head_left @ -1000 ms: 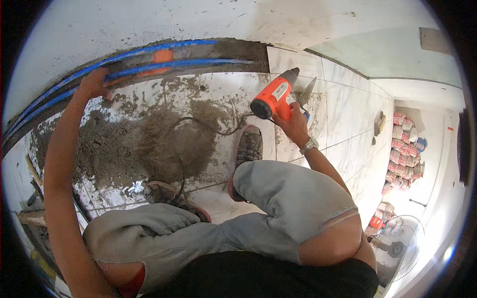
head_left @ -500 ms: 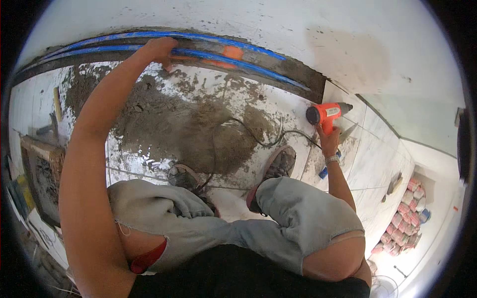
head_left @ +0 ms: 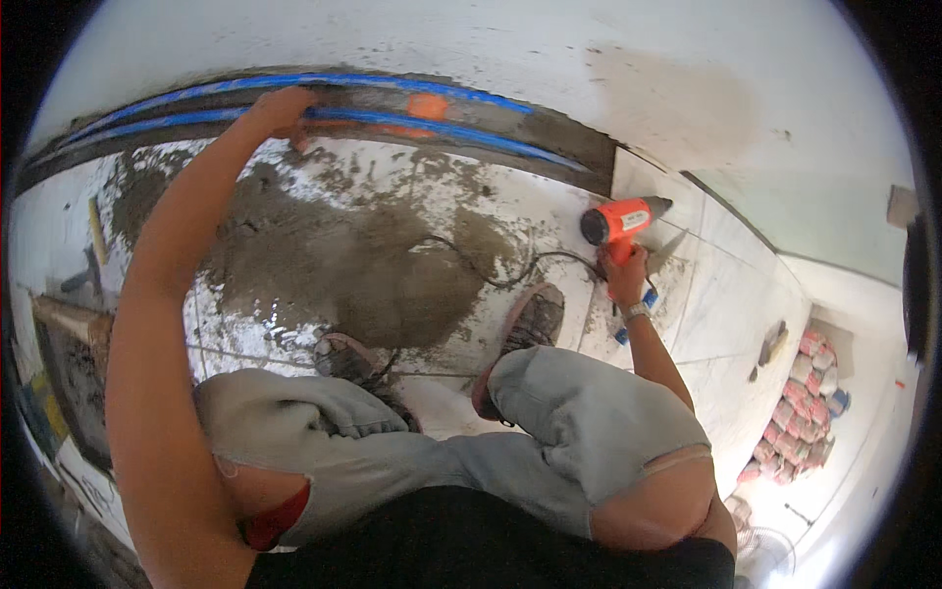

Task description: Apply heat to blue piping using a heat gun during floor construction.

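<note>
Two blue pipes (head_left: 432,121) run in a groove cut along the base of the wall. My left hand (head_left: 285,111) is closed around the lower pipe, which it partly covers; some of its fingertips are hidden. An orange pipe (head_left: 428,106) shows behind the blue ones, to the right of that hand. In my right hand (head_left: 626,273) is an orange heat gun (head_left: 628,218), gripped by its handle. Its dark nozzle points right, away from the pipes. The black cord (head_left: 481,278) trails left across the floor toward my feet.
Wet grey mortar (head_left: 343,265) is smeared over the white floor tiles between my feet and the wall. A trowel (head_left: 669,250) lies beyond my right hand. At left stands a mortar-stained tub (head_left: 74,368); stacked red and white bags (head_left: 800,412) lie far right.
The whole scene has shifted slightly left in the picture as my head moved. Both hands keep their places on the pipe and the heat gun.
</note>
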Tool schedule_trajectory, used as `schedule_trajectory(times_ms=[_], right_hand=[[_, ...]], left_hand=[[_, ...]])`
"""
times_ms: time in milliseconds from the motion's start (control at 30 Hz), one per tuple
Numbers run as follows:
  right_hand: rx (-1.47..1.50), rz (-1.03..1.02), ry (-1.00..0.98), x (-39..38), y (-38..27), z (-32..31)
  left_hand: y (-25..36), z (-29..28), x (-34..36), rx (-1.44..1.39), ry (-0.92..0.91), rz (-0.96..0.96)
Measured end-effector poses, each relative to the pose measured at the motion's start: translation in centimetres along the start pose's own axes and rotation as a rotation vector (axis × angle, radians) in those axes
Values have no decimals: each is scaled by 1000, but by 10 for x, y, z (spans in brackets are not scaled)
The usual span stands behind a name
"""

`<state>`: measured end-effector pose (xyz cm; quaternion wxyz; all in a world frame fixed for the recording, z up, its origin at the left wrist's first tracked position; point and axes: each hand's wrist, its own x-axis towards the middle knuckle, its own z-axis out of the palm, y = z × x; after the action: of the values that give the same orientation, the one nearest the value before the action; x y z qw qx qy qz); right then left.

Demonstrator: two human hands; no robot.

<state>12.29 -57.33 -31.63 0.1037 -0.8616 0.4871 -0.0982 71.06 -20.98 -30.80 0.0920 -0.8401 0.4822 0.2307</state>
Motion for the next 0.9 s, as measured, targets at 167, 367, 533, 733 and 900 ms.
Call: schedule_trajectory(times_ms=[167, 367, 533, 733, 900], right_hand=[[164, -80, -74, -4, 6, -15], [77, -355, 157, 34, -42, -51], [187, -769, -78, 67, -150, -3], [-16, -924, -327, 79, -262, 53], [-85, -1076, -328, 85, -263, 71]], left_hand=[[-17, 12, -4, 9, 66, 8], [-5, 8, -10, -25, 73, -54], [-7, 6, -4, -16, 47, -55], [-6, 8, -10, 6, 44, -61], [3, 3, -13, 26, 64, -55]])
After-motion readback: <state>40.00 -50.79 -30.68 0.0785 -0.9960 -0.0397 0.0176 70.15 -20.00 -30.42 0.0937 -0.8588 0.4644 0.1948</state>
